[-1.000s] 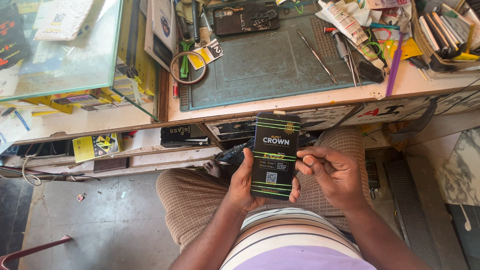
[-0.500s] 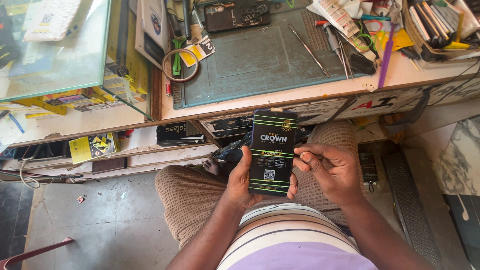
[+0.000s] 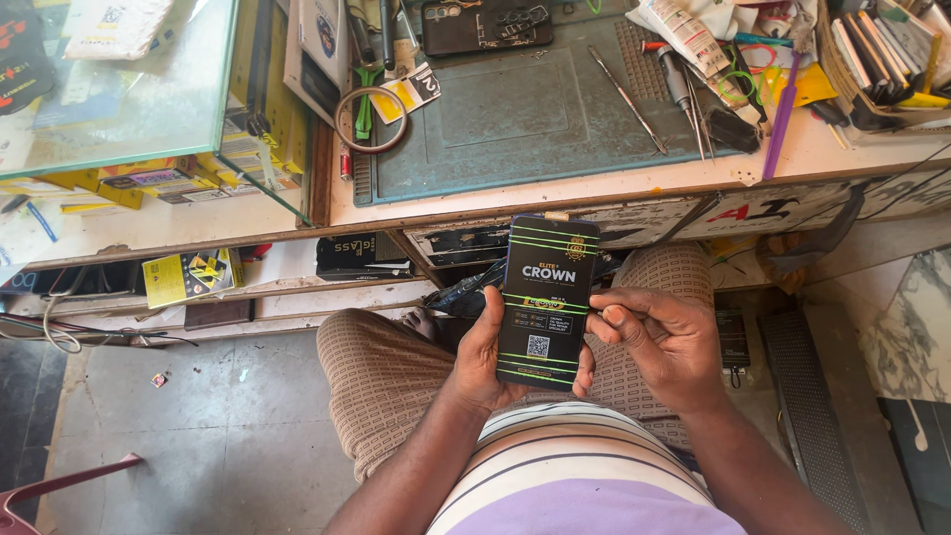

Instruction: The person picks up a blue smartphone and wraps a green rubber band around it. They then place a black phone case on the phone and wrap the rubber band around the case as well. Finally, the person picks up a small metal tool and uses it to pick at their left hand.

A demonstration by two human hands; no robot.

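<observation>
Flat black packet (image 3: 546, 300) with green stripes and a small square code, held upright over the lap, below the worktop (image 3: 555, 190) edge. Left hand (image 3: 482, 359) fingers curled around its left edge, gripping. Right hand (image 3: 662, 344) fingers bunched narrow, pinching its right edge.

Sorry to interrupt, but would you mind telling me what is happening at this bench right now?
A seated person holds a flat black package with green stripes upright over their lap. The left hand grips it from behind and below, while the right hand pinches at its right edge. In front, the workbench carries a grey-green mat, a dark phone, tweezers and other small tools.
</observation>
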